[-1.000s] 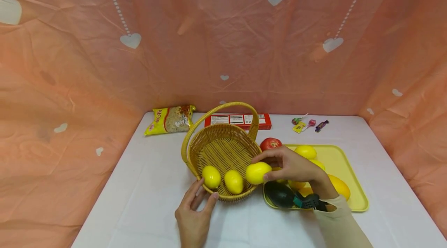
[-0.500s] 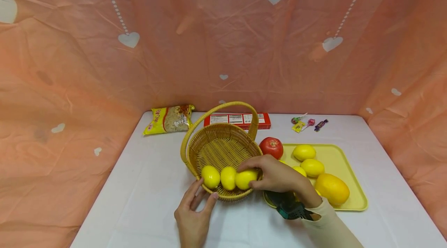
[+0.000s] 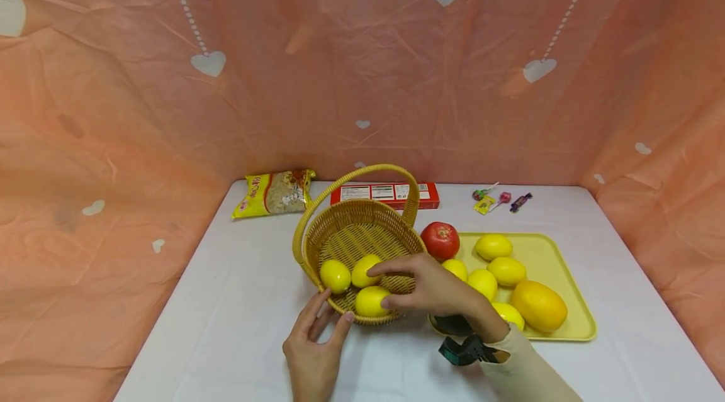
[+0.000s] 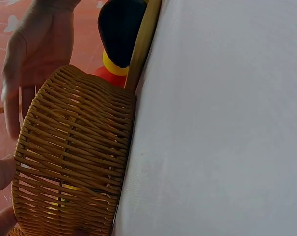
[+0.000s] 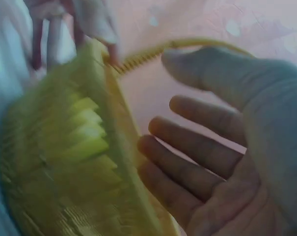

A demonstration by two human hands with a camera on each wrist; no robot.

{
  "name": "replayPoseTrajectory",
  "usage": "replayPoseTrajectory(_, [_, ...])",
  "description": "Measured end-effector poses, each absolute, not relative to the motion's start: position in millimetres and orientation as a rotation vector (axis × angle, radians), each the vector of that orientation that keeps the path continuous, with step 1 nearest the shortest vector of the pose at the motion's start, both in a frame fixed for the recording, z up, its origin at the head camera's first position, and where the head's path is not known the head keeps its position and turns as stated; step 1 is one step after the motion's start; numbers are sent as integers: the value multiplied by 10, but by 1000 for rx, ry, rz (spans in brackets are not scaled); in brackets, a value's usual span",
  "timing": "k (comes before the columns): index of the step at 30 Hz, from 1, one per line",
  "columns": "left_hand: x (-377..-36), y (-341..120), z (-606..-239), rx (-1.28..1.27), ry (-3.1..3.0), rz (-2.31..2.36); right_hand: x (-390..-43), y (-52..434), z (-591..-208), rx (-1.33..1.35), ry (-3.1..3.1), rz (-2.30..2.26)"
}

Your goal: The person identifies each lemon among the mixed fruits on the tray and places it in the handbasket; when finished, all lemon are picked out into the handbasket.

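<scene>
A wicker basket (image 3: 362,240) with a tall handle stands mid-table, three yellow lemons (image 3: 370,302) inside near its front. My left hand (image 3: 314,351) holds the front-left rim, thumb and index fingertip on it. Over the right part of the basket reaches my right hand (image 3: 436,289), thumb and fingers parted, its thumb tip overlapping the front lemon in the head view. No fruit shows in its palm (image 5: 231,206) in the right wrist view. Lemon yellow shows through the weave of the basket wall (image 4: 74,147) in the left wrist view.
Right of the basket, a yellow tray (image 3: 552,257) bears several lemons (image 3: 506,272), a mango (image 3: 539,306) and a dark avocado (image 4: 120,32), mostly hidden by my right arm. A red fruit (image 3: 440,240) sits between. Behind lie a yellow bag (image 3: 277,193), red box (image 3: 427,196) and sweets (image 3: 501,199).
My right hand has carried a lemon leftward into the basket and let it go. The lemons there have rolled into a cluster. My left hand stays at the rim.
</scene>
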State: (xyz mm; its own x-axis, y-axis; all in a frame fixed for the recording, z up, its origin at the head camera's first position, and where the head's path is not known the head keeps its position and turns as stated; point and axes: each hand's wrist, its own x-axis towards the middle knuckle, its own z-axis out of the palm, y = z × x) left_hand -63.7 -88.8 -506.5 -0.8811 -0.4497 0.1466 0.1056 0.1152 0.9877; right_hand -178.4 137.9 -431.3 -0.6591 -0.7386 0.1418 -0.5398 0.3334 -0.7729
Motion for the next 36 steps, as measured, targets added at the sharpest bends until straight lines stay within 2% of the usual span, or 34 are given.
replayPoseTrajectory(12, [-631, -887, -5081, 350, -1984, -1813, -2138, 2448, -4233, -908, 2302, -1675])
replayPoseTrajectory(20, [-627, -888, -5069, 355, -1990, -1814, -2177, 3005, -4227, -729, 2433, -1793])
replayPoseTrajectory(25, [-629, -887, -5058, 347, -1987, -1822, -2176, 3204, -4243, -571, 2506, -1739])
replayPoseTrajectory(31, [-635, -888, -5058, 346, -1989, -1822, -2215, 3343, -4312, -293, 2606, -1405])
replayPoseTrajectory(36, [-637, -887, -5057, 344, -1989, -1822, -2256, 3374, -4392, -262, 2605, -1243])
